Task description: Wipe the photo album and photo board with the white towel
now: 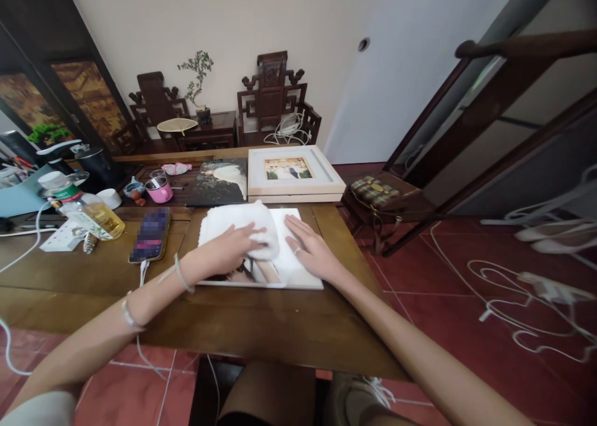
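Note:
A photo panel (298, 273) with a white area and a partly visible picture lies flat on the wooden table. Over its left part is spread a white cloth (224, 222), hiding most of the picture. My left hand (236, 247) rests on top of the cloth with its fingers spread, pressing it against the panel; the fingertips are slightly blurred. Flat on the white right side of the panel lies my right hand (311, 250), fingers stretched out, a ring on one of them.
Behind the panel lie a framed photo (321, 165) and a dark picture panel (219, 183). To the left are a phone (152, 233) on a cable, a pink cup (159, 191), a tilted bottle (100, 217) and a power strip (62, 236). A plaid bag (375, 191) sits right of the table.

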### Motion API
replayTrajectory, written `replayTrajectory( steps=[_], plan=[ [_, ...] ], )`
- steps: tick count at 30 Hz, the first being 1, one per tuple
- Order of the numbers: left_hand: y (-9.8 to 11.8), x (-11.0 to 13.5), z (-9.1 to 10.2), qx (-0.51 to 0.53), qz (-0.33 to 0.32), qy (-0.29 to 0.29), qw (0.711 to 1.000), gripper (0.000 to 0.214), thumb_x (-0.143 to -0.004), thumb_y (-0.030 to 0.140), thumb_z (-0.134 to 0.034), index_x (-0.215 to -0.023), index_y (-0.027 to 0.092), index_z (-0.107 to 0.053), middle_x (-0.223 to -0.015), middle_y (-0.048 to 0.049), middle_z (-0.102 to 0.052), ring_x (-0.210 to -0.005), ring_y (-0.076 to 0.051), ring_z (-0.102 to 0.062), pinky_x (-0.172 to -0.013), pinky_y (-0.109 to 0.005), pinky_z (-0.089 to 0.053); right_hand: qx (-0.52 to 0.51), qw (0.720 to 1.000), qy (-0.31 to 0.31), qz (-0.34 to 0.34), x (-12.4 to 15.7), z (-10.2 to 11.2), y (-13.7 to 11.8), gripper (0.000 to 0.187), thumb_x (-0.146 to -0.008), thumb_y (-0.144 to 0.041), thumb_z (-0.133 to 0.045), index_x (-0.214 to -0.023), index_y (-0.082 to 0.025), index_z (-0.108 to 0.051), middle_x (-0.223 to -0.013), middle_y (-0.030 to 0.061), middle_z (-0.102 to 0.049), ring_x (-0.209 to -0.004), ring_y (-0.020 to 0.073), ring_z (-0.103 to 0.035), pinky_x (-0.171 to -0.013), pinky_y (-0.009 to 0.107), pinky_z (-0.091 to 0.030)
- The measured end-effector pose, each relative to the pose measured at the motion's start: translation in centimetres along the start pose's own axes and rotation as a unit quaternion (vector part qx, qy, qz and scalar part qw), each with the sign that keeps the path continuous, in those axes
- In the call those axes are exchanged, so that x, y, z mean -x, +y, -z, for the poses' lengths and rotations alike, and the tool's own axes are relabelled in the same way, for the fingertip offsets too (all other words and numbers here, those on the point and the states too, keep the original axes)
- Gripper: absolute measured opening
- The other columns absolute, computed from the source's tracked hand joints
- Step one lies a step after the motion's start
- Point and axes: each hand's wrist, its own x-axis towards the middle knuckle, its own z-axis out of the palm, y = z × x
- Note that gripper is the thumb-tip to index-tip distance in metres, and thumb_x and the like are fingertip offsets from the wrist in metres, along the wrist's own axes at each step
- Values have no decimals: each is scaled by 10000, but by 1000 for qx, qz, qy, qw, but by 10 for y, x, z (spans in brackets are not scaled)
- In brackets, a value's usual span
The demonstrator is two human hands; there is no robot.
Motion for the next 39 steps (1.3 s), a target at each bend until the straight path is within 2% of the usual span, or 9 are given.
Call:
replayTrajectory(
  steps=[3,6,13,16,19,24,31,35,39],
  plan=[
    [-12,-26,2,-8,12,22,1000,680,-710,-122,-355,-1297,188,-506,-1517,-104,-293,-1438,-280,-128,-1079,-600,-236,-2,1000,0,5,1,1,1,446,-900,-330,-466,-1327,-220,-531,-1425,89,-487,-1367,260,-378,-1129,525,-312],
    [-4,-25,0,-20,19,13,1000,649,-725,-109,-384,-1285,188,-523,-1516,-111,-293,-1433,-297,-145,-1071,-612,-242,-2,1000,2,1,1,1,2,439,-898,-336,-468,-1308,-203,-554,-1419,105,-491,-1363,267,-384,-1128,522,-315],
    [67,52,-19,-6,-96,-4,995,485,-738,-2,-520,-1149,233,-626,-1540,-53,-242,-1442,-305,-95,-1120,-571,-204,-13,1000,6,-2,0,0,0,437,-891,-311,-477,-1318,-241,-542,-1417,66,-499,-1360,255,-391,-1132,519,-312],
    [77,66,-22,2,-106,-7,994,436,-714,25,-561,-1102,208,-640,-1549,-53,-216,-1443,-316,-81,-1118,-574,-207,-9,1000,4,-3,0,0,-1,438,-894,-313,-470,-1317,-225,-543,-1417,76,-498,-1362,254,-388,-1132,514,-314],
    [58,49,-13,24,-87,0,996,550,-709,-46,-488,-1161,242,-613,-1532,-28,-271,-1440,-263,-145,-1128,-528,-215,-4,1000,1,-8,0,1,-2,438,-897,-313,-461,-1313,-205,-549,-1415,92,-498,-1357,256,-394,-1135,512,-309],
    [-1,-10,10,81,-61,25,995,575,-676,-110,-385,-1085,182,-664,-1246,-48,-621,-1337,-225,-397,-1084,-363,-341,-9,1000,3,-2,1,2,-1,440,-893,-322,-476,-1319,-234,-542,-1415,74,-500,-1358,263,-393,-1132,525,-310],
    [-36,-44,10,85,-68,113,988,534,-678,-89,-326,-1038,89,-678,-1125,-78,-675,-1178,-248,-554,-968,-287,-423,3,1000,-8,1,1,3,0,441,-897,-327,-468,-1318,-221,-542,-1408,79,-506,-1354,256,-399,-1130,521,-320],
    [-11,-18,1,76,-58,70,993,558,-662,-89,-388,-1064,172,-674,-1194,-74,-646,-1309,-264,-431,-1063,-432,-342,4,1000,-4,1,1,3,2,452,-888,-307,-468,-1324,-208,-537,-1414,82,-499,-1357,255,-394,-1135,512,-315],
    [36,28,-9,77,-74,26,994,628,-664,-83,-391,-1120,262,-651,-1439,-9,-439,-1419,-226,-234,-1142,-508,-177,-2,1000,-10,7,2,2,3,476,-863,-243,-468,-1336,-234,-524,-1427,60,-486,-1363,255,-386,-1140,521,-301]
  ],
)
